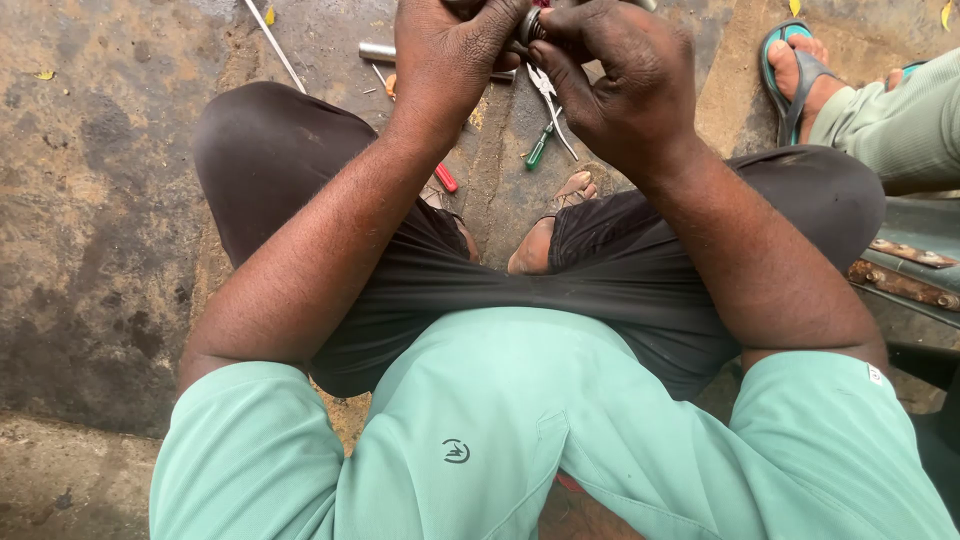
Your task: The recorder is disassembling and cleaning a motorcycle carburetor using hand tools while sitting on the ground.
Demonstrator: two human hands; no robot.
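Both hands meet on a small round metal part [529, 25] at the frame's top edge: the left hand [450, 55] and right hand [615, 80] pinch it from either side, equally near. Just beyond it, on the ground, lie green-handled pliers [545, 125]; its long axis cannot be told.

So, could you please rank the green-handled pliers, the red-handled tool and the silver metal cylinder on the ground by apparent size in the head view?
1. Green-handled pliers, largest.
2. Silver metal cylinder and red-handled tool: both partly hidden by the left hand and arm, so unranked.
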